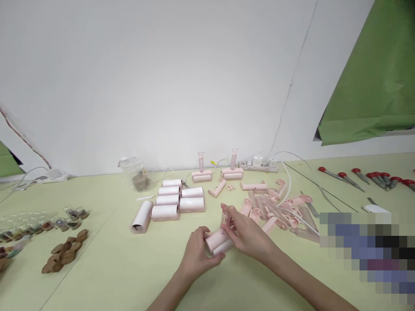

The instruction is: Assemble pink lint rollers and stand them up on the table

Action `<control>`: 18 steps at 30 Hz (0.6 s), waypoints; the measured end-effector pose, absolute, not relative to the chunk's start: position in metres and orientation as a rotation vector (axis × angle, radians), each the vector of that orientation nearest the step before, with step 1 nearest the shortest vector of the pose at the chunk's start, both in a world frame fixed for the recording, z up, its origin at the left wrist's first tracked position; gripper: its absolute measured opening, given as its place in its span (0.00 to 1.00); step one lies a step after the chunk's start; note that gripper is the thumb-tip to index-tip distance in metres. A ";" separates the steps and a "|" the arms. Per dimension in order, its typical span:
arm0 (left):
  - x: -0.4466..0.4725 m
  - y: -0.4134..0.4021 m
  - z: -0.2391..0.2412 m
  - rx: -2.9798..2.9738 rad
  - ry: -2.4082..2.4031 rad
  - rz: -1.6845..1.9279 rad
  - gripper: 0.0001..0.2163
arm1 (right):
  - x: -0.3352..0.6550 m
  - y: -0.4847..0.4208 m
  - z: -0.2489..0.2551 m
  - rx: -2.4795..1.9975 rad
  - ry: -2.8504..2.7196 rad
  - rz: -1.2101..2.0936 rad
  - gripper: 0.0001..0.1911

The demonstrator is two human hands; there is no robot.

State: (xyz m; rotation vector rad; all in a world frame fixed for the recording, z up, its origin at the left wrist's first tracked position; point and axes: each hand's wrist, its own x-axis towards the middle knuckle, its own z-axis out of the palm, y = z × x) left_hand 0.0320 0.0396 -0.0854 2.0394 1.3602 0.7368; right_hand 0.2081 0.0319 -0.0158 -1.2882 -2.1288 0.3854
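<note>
While the left hand (197, 252) grasps the left end of the pink roller body (215, 241), whose long axis rises rightward, the right hand (249, 233) holds the handle (225, 221) crosswise above it, seemingly joined, though fingers hide the seam; both are well forward of the rear edge of the bench (106, 268).

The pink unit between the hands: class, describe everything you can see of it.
The pink unit has a pale, rounded shell that looks like smooth plastic, with a white strip along its near side. A short pinkish upright piece rises from its top. The unit lies aslant, its right end farther away. The left hand holds its left end; the right hand grips the upright piece and hides the right end. Whether it touches the table is unclear.
</note>
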 end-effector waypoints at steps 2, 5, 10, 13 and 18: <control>0.040 0.032 -0.088 2.044 1.452 0.734 0.28 | 0.205 0.031 -0.019 -1.306 -2.132 0.334 0.18; 0.054 0.022 -0.092 2.059 1.588 0.763 0.23 | 0.199 0.028 -0.032 -1.353 -2.046 0.237 0.19; 0.065 0.013 -0.092 2.068 1.650 0.807 0.19 | 0.192 0.025 -0.048 -1.365 -1.951 0.061 0.18; 0.058 0.017 -0.085 2.125 1.601 0.763 0.21 | 0.189 0.024 -0.043 -1.412 -1.997 0.040 0.19; 0.036 0.031 -0.074 2.121 1.426 0.635 0.26 | 0.206 0.015 -0.027 -1.462 -2.009 0.384 0.32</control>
